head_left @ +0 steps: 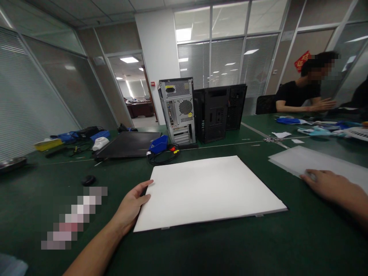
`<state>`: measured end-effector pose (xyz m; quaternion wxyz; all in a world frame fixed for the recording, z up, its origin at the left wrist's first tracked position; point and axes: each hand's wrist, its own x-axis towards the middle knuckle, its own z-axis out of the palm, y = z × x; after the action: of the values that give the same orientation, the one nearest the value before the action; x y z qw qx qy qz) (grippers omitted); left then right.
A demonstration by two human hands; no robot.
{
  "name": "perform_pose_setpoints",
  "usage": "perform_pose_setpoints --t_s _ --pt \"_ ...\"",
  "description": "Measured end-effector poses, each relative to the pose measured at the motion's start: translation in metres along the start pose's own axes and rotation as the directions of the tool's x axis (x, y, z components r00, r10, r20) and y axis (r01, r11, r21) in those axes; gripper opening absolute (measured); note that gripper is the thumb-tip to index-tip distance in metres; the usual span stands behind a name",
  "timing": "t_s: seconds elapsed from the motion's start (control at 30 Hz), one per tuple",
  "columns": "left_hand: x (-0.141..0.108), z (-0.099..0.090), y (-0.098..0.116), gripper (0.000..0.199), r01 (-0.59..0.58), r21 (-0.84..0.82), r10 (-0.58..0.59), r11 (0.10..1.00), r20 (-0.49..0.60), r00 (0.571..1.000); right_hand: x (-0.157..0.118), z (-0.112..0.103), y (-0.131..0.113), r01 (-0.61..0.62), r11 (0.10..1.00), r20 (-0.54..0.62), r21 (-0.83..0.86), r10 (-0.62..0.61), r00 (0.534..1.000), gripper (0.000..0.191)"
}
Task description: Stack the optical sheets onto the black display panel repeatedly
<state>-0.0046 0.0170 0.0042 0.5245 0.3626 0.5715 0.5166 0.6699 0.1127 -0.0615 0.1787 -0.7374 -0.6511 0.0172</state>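
At nine o'clock edge of white panel (pixel 212 191), left hand (pixel 129 209) pinches, nearly closed; light, level hold suits. Toward three o'clock, right hand (pixel 330 184) touches cloudy sheet (pixel 313 159), closure unclear; edge contact spares surface. Computer case (pixel 179 115) toward eleven.

My 2 hands, left hand (pixel 129 209) and right hand (pixel 326 184), bare. Left forearm (pixel 96 245) and right forearm (pixel 358 207) also bare to view's edge. Nail detail too small to read.

The one camera is on my head; it looks forward and down, from near above the green table (pixel 201 251), and it reaches also (quite far behind) the glass partitions (pixel 195 57).
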Motion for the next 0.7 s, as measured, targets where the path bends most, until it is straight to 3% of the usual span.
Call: perform_pose_setpoints --t_s 0.17,0.3,0.47,0.57,0.7 --pt "-0.003 0.0 0.0 0.056 -0.015 0.036 0.014 0.999 0.02 1.0 -0.012 -0.016 -0.036 -0.05 0.99 0.018 -0.13 0.053 0.998 0.066" --pt "-0.006 0.002 0.002 0.055 -0.023 0.053 0.023 0.998 0.005 1.0 -0.027 -0.038 -0.077 -0.054 0.983 -0.011 -0.177 0.053 0.999 0.064" --pt "-0.007 0.003 0.003 0.056 -0.017 0.056 0.018 0.998 -0.006 1.0 -0.061 -0.052 -0.16 0.109 0.965 -0.114 -0.239 -0.139 0.984 0.053" --pt "-0.007 0.003 0.004 0.057 -0.019 0.052 0.019 0.998 0.001 1.0 -0.086 -0.045 -0.2 0.344 0.92 -0.091 -0.189 -0.365 0.927 0.045" --pt "-0.006 0.005 0.005 0.057 -0.018 0.061 0.018 0.998 -0.005 1.0 -0.111 -0.031 -0.229 0.657 0.754 0.045 -0.025 -0.655 0.754 0.037"
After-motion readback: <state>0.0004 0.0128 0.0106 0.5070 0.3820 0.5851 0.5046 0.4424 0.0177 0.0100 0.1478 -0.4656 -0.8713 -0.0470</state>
